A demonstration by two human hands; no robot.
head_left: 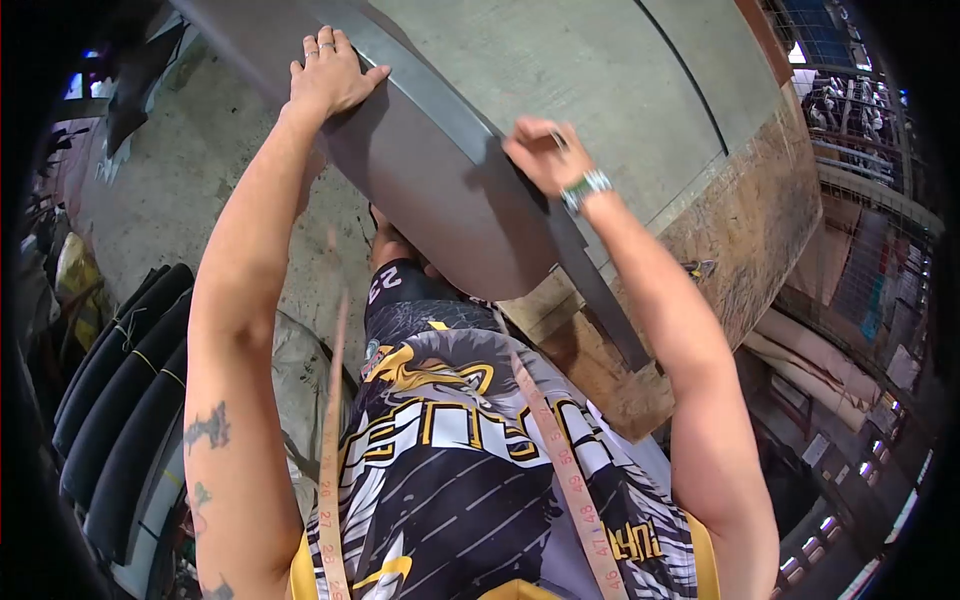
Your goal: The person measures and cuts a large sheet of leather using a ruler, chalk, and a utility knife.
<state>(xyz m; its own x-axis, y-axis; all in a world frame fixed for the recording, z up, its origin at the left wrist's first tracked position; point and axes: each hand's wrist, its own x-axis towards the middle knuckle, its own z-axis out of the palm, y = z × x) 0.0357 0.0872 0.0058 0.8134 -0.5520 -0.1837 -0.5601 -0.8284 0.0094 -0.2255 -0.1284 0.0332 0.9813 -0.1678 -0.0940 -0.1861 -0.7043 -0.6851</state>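
Note:
My left hand (335,78) lies flat, fingers stretched out and rings on them, pressing on a brown-grey sheet of material (440,200) and the long grey flat strip (420,85) along it. The sheet hangs over the near table edge in a rounded curve. Beside the strip's lower end is my right hand (550,155), its fingers curled in and slightly blurred. What they hold, if anything, I cannot make out. A dark narrow strip (605,315) runs on from below this hand toward the table's near corner.
The worktable (580,50) has a grey top and a worn wooden end (740,230), with a small tool (703,268) on it. Dark rolls (130,370) stand at left; pale rolls (810,365) lie at right. A tape measure (570,480) hangs round my neck.

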